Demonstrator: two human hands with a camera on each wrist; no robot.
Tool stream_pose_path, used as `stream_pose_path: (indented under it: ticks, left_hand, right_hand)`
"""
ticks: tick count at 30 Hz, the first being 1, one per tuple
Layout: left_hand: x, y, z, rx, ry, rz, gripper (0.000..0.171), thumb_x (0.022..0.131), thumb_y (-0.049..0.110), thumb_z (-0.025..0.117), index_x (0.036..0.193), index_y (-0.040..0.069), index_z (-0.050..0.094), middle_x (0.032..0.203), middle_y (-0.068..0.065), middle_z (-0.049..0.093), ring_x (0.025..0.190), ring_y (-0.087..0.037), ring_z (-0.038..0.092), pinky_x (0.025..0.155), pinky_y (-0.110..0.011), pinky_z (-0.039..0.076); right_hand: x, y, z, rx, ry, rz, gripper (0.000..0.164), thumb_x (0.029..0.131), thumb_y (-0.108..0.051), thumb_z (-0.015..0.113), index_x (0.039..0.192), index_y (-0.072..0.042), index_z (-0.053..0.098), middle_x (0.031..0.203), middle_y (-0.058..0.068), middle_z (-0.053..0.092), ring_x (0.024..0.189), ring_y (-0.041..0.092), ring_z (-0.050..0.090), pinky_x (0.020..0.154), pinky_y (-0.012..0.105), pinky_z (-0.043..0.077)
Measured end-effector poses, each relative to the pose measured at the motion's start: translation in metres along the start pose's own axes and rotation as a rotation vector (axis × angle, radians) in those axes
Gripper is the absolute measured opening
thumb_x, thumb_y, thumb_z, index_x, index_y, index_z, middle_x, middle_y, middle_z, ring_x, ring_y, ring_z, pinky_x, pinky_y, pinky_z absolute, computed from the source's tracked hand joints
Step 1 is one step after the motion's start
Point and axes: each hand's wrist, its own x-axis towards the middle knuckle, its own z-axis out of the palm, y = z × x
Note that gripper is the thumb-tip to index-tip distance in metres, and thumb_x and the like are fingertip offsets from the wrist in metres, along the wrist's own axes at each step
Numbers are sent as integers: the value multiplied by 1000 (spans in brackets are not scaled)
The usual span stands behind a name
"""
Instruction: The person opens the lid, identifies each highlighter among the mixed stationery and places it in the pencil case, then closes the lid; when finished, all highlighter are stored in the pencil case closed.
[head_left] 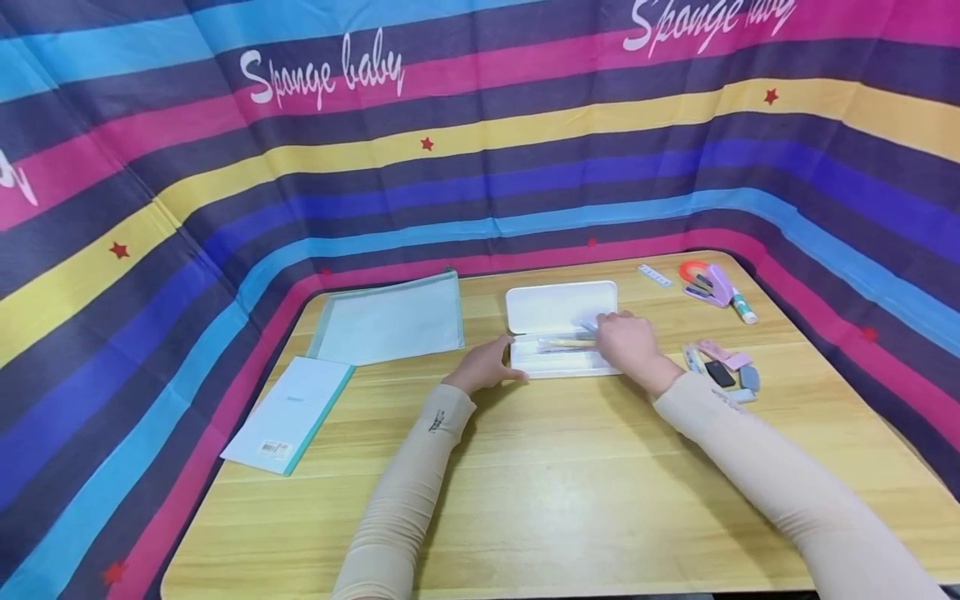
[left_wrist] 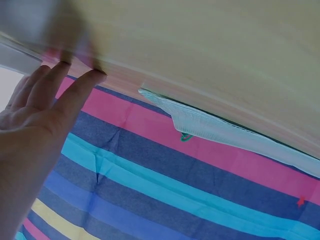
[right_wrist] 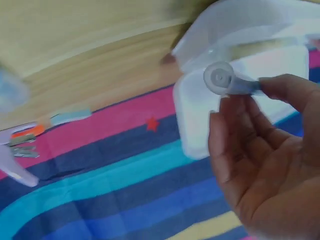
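Note:
A white pencil case (head_left: 555,360) lies on the table with its lid (head_left: 562,307) tipped back. Pens (head_left: 566,342) lie inside its tray. At the case's left end is my left hand (head_left: 483,365), thumb by the front corner, fingers toward the back. In the left wrist view the fingers of that hand (left_wrist: 45,105) are nearly straight, their tips at the tabletop. Over the right end of the tray, my right hand (head_left: 628,343) pinches a slim grey pen (right_wrist: 235,84) between thumb and fingers; its round end faces the right wrist camera.
Left are a mesh zip pouch (head_left: 390,321) and a notebook (head_left: 288,412). Right of the case lie several erasers or similar small blocks (head_left: 720,372). Farther back sit a purple stapler (head_left: 718,285), an orange tape roll (head_left: 692,269), a glue stick (head_left: 742,307) and a pale strip (head_left: 655,275).

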Motion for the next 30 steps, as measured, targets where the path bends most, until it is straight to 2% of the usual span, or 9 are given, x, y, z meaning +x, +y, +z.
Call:
stream_pose_path:
  ticks: [3, 6, 9, 12, 15, 22, 27, 30]
  left_hand:
    - [0, 2, 2, 14, -5, -6, 91, 63, 60, 63, 135, 17, 28, 134, -1, 36, 118, -19, 36, 94, -34, 31]
    - [0, 2, 3, 16, -10, -6, 89, 64, 59, 63, 135, 17, 29, 133, -1, 37, 117, -18, 37, 93, -33, 33]
    - [0, 2, 3, 11, 0, -7, 87, 63, 58, 63, 134, 18, 31, 131, 0, 40, 110, -15, 42, 90, -32, 36]
    - [1, 1, 3, 2, 15, -4, 87, 61, 59, 64, 132, 19, 33, 126, 0, 45, 97, -13, 48, 83, -31, 40]
    - [1, 0, 1, -2, 22, -1, 88, 60, 61, 63, 132, 19, 34, 125, 0, 46, 91, -12, 48, 80, -30, 41]
    - [2, 1, 1, 20, 19, -33, 93, 58, 63, 62, 134, 19, 31, 131, 0, 40, 109, -15, 43, 89, -32, 37]
    - [2, 2, 2, 29, 23, -22, 89, 60, 62, 62, 132, 19, 33, 128, 1, 43, 103, -13, 46, 86, -30, 38]
    - [2, 2, 2, 17, 26, -16, 89, 60, 62, 62, 132, 19, 34, 126, 0, 45, 98, -12, 47, 84, -30, 39]
  right_hand:
    - [10, -10, 10, -40, 34, -153, 5, 74, -11, 56, 73, -5, 56, 61, 5, 49, 56, 22, 46, 38, 35, 38]
    - [17, -17, 19, -68, 68, -271, 6, 76, -9, 55, 78, -6, 60, 65, 5, 52, 58, 22, 46, 39, 34, 39]
    - [24, -22, 26, -87, 102, -329, 7, 79, -10, 55, 79, -7, 62, 68, 6, 54, 61, 23, 47, 42, 34, 40]
    - [30, -25, 28, -78, 110, -328, 8, 79, -13, 57, 78, -6, 61, 68, 7, 53, 61, 23, 47, 43, 34, 40]
    - [32, -28, 29, -62, 85, -304, 11, 79, -16, 58, 79, -6, 62, 68, 7, 52, 61, 23, 47, 42, 34, 40]
    - [29, -29, 32, -34, 40, -293, 11, 80, -11, 54, 87, -7, 61, 73, 6, 53, 64, 22, 49, 44, 35, 42]
    - [24, -31, 32, -5, 33, -339, 17, 79, -7, 52, 93, -8, 62, 79, 7, 54, 69, 23, 51, 46, 36, 43]
    - [20, -30, 33, -21, 24, -332, 19, 79, -7, 52, 96, -8, 62, 82, 6, 54, 70, 22, 52, 48, 34, 43]
